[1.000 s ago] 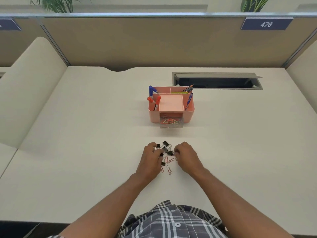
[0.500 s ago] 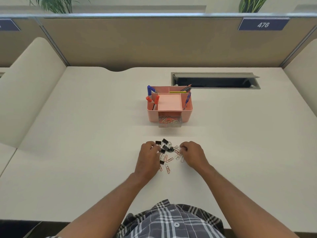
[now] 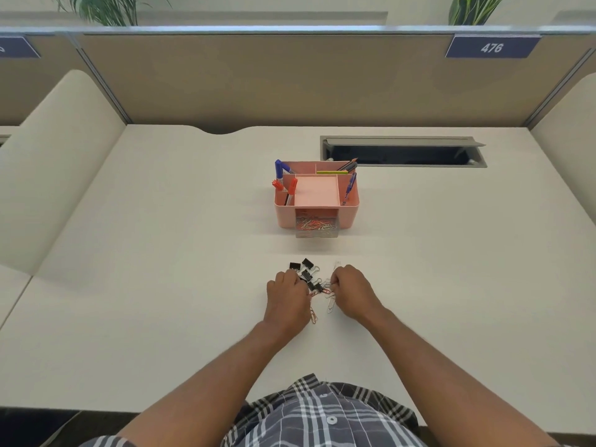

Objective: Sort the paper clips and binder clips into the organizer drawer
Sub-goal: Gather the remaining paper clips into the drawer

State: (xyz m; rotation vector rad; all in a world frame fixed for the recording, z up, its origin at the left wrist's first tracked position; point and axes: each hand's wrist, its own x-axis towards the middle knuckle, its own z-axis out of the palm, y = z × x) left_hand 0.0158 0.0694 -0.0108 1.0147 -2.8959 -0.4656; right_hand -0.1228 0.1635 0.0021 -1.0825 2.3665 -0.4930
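Note:
A pile of black binder clips (image 3: 306,271) and coloured and silver paper clips (image 3: 330,305) lies on the desk in front of me. My left hand (image 3: 285,296) rests on the pile's left side, its fingers bent down onto the binder clips, so its grip is hidden. My right hand (image 3: 352,292) is on the right side, with its fingertips pinched on paper clips at the pile's edge. Further back stands the pink organizer (image 3: 350,209). Its clear drawer (image 3: 317,233) is pulled out toward me and holds several coloured paper clips.
Markers, pens and pencils stand in the organizer's outer compartments. A recessed cable slot (image 3: 403,153) is cut into the desk behind it on the right. Partition walls (image 3: 290,82) close off the back and sides. The desk's near edge is at my shirt.
My right hand moved right from the pile's centre, then back a little, spreading paper clips out to the right. My left hand stayed on the pile's left side.

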